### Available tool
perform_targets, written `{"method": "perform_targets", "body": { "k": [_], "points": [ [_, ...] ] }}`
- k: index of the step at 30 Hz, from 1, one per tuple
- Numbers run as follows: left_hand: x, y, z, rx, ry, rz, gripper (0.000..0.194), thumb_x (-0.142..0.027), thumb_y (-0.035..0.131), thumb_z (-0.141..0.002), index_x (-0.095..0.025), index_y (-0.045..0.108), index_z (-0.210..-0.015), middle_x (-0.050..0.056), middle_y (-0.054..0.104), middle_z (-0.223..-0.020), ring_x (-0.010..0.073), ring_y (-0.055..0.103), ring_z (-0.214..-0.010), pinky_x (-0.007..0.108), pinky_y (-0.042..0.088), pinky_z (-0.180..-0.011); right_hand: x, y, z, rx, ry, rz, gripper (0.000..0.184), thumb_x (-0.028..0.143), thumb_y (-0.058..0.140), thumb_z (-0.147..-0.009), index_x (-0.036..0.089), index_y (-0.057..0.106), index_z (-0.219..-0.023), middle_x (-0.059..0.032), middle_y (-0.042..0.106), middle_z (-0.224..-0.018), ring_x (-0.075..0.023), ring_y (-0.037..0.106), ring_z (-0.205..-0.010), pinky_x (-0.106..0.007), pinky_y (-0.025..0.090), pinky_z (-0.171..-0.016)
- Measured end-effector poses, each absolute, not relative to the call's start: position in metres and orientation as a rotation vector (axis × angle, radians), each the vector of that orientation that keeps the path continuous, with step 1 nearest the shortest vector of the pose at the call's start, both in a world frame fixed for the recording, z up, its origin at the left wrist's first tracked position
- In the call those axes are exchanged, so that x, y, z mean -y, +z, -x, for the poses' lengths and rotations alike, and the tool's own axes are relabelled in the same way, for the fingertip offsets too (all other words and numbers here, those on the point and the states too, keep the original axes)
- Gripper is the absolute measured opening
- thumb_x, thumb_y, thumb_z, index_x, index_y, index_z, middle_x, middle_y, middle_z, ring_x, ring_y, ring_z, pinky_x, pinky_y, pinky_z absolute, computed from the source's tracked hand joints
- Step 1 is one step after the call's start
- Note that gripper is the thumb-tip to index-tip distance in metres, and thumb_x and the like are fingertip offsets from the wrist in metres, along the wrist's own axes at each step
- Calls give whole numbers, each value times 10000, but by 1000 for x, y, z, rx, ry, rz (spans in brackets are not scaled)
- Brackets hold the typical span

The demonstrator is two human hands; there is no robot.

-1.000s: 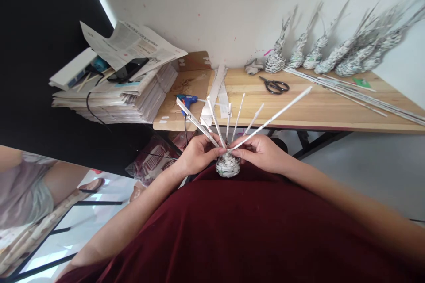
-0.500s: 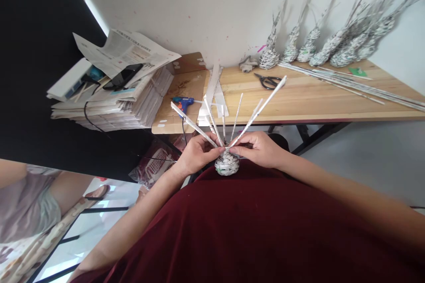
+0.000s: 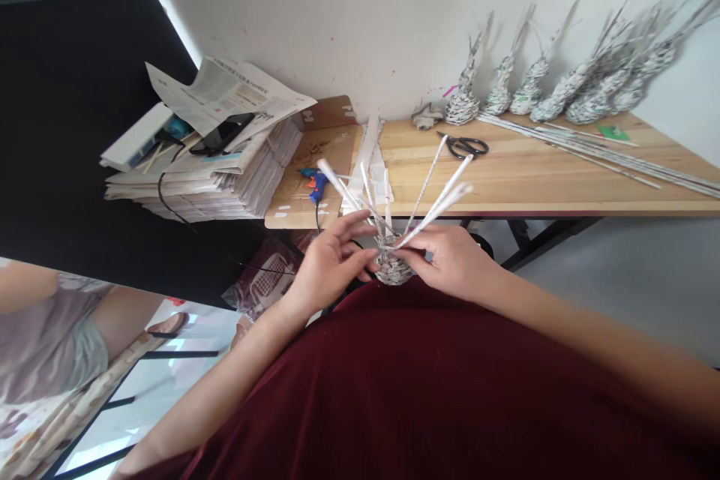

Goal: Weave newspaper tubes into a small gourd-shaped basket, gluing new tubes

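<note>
A small round-bottomed vessel woven from rolled newspaper (image 3: pixel 394 270) rests upright against my dark red top. Several rolled paper sticks (image 3: pixel 423 184) fan upward from its rim. On its right side, my right hand (image 3: pixel 447 259) pinches paper sticks close to where they leave the rim. My left hand (image 3: pixel 337 259) is on the other side, fingers spread, with the thumb and fingertips next to the rim; whether they touch it I cannot tell. The far side of the vessel is hidden.
On the wooden table (image 3: pixel 523 180) lie black scissors (image 3: pixel 469 147), long paper sticks (image 3: pixel 596 150) and a blue glue gun (image 3: pixel 318 186) on cardboard. Woven pieces (image 3: pixel 464 101) line the wall. Newspapers (image 3: pixel 236 184) are stacked at left. Another person's leg (image 3: pixel 132 322) shows lower left.
My left hand has let go of the stick it pinched and its fingers have spread. Sticks on the right now lean closer together in my right hand. The view has shifted slightly.
</note>
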State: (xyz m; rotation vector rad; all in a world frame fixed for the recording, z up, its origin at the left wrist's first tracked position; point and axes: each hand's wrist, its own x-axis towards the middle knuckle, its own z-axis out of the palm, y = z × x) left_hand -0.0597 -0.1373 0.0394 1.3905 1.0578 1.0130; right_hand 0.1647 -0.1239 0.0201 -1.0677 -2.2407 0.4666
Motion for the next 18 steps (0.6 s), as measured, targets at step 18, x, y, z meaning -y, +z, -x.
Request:
{"method": "perform_targets", "body": {
  "k": [18],
  "points": [
    [129,1,43,-1132,986,-1304,480,-328,942,-603,-183,549,-837,-39,668,-628,113,620,-510,232,548,-510,134,18,-168,2167,719,1038,276,134,564,-904,212,744,-1098,-47,808,-951,-176,723,-767,-272,500,-705]
  ]
}}
